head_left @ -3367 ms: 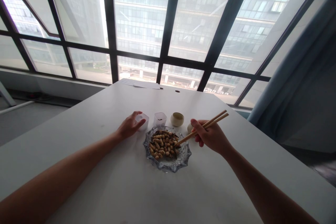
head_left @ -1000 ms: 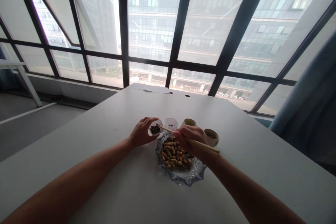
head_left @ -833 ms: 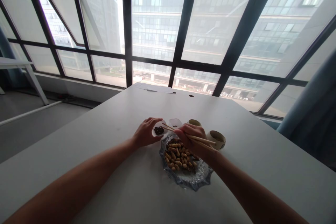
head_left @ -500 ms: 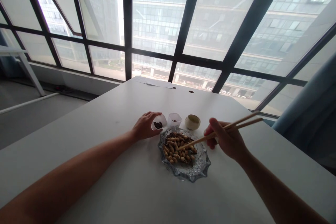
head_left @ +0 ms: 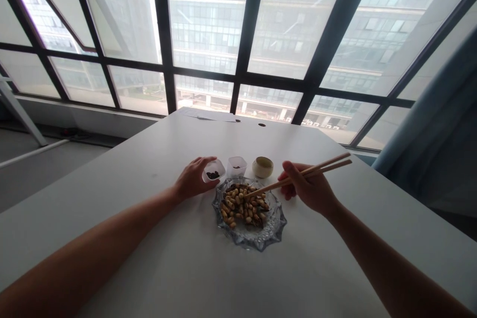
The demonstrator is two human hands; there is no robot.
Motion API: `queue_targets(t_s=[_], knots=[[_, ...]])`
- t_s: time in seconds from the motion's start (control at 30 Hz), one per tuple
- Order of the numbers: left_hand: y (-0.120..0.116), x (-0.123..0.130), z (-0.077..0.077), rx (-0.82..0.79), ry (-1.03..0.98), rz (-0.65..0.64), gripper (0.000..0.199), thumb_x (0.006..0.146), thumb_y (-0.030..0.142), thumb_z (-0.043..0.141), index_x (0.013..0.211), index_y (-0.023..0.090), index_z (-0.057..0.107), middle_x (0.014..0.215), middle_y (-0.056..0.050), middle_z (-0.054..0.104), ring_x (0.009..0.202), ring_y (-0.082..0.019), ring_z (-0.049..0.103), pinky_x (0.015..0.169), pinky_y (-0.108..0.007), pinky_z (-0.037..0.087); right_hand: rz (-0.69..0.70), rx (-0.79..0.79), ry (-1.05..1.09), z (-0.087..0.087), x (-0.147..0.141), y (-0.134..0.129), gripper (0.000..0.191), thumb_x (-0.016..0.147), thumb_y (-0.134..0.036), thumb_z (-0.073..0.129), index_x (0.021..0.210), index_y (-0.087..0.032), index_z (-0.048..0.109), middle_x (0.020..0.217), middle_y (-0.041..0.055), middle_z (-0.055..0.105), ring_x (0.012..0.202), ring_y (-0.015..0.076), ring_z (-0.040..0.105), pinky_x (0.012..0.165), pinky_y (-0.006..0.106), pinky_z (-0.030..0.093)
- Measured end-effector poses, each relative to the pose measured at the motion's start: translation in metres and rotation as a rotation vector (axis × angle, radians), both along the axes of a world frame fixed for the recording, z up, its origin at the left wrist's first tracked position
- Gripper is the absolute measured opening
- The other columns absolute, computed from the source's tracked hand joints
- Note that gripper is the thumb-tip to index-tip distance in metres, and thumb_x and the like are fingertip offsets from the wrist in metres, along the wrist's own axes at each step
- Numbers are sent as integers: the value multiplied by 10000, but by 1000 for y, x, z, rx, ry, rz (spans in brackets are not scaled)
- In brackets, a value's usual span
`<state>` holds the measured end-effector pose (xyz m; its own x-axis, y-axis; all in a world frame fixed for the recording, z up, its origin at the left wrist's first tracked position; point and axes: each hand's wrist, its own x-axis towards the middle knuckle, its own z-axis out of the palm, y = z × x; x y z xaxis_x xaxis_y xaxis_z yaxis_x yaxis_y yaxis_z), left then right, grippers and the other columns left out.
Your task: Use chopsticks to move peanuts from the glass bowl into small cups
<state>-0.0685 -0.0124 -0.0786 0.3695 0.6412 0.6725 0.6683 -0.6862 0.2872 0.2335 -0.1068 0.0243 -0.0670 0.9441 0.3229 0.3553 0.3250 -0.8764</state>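
Note:
My left hand (head_left: 194,177) grips a small clear plastic cup (head_left: 219,167) between thumb and fingers; dark seed-like pieces (head_left: 213,175) lie inside it. In my right hand (head_left: 307,186) is a pair of wooden chopsticks (head_left: 274,186), closed on the hand's fingers, with tips down among the peanuts (head_left: 238,203). Whether the tips pinch anything I cannot tell. The peanuts, mixed with darker pieces, fill the left and far part of a scalloped glass dish (head_left: 274,233). Just behind the dish stand a second clear cup (head_left: 237,165) with a little in it and a pale yellow-green bowl (head_left: 263,167).
Everything stands on a white table (head_left: 179,268). Papers (head_left: 208,116) lie at its far edge near two dark holes. Tall windows with dark frames rise beyond, and a blue curtain (head_left: 425,109) hangs at the right.
The whole view has shifted, so things sit further left. Chopstick tips have moved slightly toward the far side of the peanuts. My left hand still holds the cup.

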Motion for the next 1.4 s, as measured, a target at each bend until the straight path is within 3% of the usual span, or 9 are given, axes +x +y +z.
queue_targets(t_s=[0.17, 0.47, 0.8, 1.1, 1.4], knots=[[1, 0, -1, 0, -4, -8, 610, 758, 394, 719, 1302, 200, 526, 1216, -121, 672, 1118, -286, 649, 975, -420, 529, 148, -203, -128, 8, 3, -5, 645, 724, -784, 625, 565, -159, 628, 409, 35, 608, 310, 123, 556, 304, 192, 424], [-1, 0, -1, -21, -18, 0, 612, 747, 383, 725, 1304, 215, 536, 1206, -113, 676, 1122, -292, 649, 975, -429, 529, -29, 45, -32, 4, 5, 0, 604, 762, -751, 625, 612, -167, 653, 434, 37, 624, 330, 137, 574, 320, 212, 463], [-1, 0, 1, -27, -9, -5, 602, 758, 389, 716, 1302, 203, 537, 1201, -124, 677, 1112, -305, 654, 957, -447, 540, -76, 73, -123, 11, 4, -6, 617, 790, -752, 590, 586, -172, 640, 423, 47, 613, 324, 138, 564, 323, 215, 448], [-1, -1, 0, -24, -14, -12, 611, 752, 388, 725, 1306, 213, 537, 1212, -120, 674, 1112, -299, 654, 962, -433, 538, 47, 86, -256, 0, -3, -7, 578, 875, -684, 538, 626, -170, 628, 473, 37, 617, 386, 140, 579, 365, 222, 447], [-3, 0, 3, -42, -12, -11, 595, 755, 384, 712, 1294, 197, 546, 1210, -126, 675, 1113, -300, 652, 965, -437, 533, 322, 190, -496, 9, -1, -12, 514, 959, -509, 510, 566, -183, 566, 501, 32, 596, 402, 106, 499, 405, 230, 401]])
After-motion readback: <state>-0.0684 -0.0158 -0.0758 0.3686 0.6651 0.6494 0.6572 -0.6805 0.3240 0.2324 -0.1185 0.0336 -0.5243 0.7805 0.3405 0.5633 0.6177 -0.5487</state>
